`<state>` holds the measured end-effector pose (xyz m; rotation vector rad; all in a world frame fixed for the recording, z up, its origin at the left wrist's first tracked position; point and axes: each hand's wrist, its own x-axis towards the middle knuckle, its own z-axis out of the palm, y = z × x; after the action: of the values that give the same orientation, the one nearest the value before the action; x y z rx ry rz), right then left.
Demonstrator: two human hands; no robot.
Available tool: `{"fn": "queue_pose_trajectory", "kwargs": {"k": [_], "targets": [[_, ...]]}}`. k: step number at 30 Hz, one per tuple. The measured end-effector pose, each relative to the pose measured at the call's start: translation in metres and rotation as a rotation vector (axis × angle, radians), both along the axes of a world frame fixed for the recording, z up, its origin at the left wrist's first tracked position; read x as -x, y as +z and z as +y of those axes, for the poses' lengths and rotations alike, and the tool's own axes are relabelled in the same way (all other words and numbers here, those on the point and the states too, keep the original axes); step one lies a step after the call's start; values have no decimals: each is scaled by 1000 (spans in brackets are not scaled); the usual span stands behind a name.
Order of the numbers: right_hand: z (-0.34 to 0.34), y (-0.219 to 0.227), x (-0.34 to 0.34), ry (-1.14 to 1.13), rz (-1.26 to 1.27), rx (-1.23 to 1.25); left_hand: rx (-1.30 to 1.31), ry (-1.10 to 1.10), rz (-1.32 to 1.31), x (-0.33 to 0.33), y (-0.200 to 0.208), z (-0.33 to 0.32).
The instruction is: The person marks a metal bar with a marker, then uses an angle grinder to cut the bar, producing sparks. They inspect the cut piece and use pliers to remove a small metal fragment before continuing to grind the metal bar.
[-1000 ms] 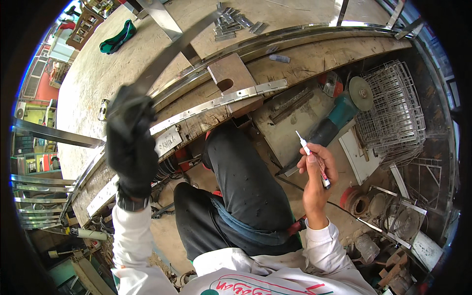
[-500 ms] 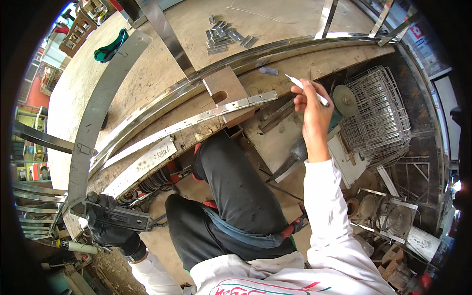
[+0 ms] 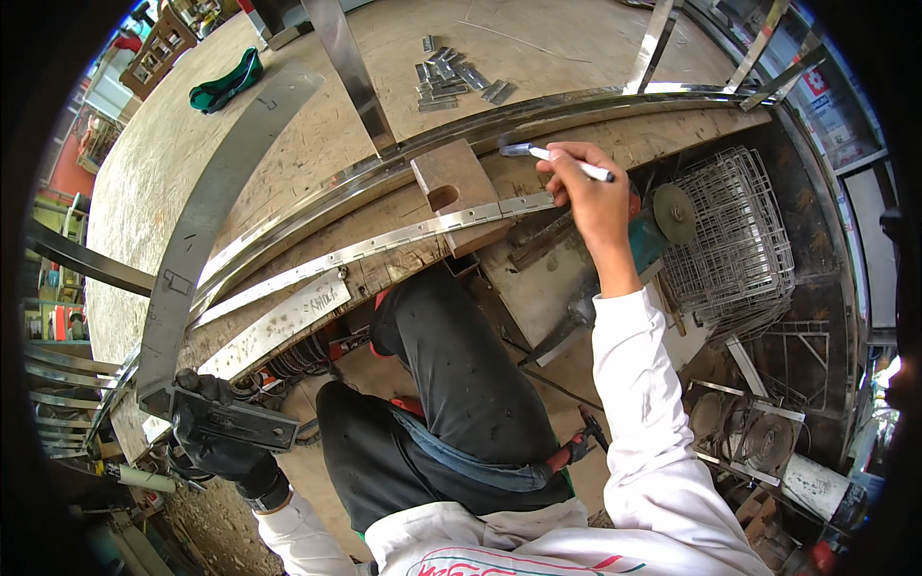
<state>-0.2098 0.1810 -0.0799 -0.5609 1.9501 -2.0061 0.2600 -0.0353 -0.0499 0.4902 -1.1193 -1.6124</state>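
Observation:
In my right hand, bare and closed, is a white marker pen. Its tip end meets a small blue-grey stub on the wooden bench; I cannot tell whether they touch. My left hand, in a black glove, is wrapped round a dark rectangular metal bar at the lower left. Right beside that hand is the lower end of a wide curved metal plate with small pen marks. A long perforated metal strip runs below a rusty block with a slot.
Small metal pieces lie in a pile on the large bench top. A green strap rests at the far left. Curved shiny rails and uprights cross the bench. An angle grinder and a wire basket are at right.
My right hand has moved slightly left with the marker pen, bringing its tip end to the blue-grey stub. The view has shifted a little; my left hand keeps its grip.

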Motion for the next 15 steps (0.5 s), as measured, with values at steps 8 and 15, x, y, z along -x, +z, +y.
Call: {"fn": "queue_pose_trajectory", "kwargs": {"k": [8,15], "targets": [[-13,23,20,169,402,-350,17,99,-68,10,-5,-2],[-41,45,15,194,559,-511,-1,-180,98,3,-8,-18]]}}
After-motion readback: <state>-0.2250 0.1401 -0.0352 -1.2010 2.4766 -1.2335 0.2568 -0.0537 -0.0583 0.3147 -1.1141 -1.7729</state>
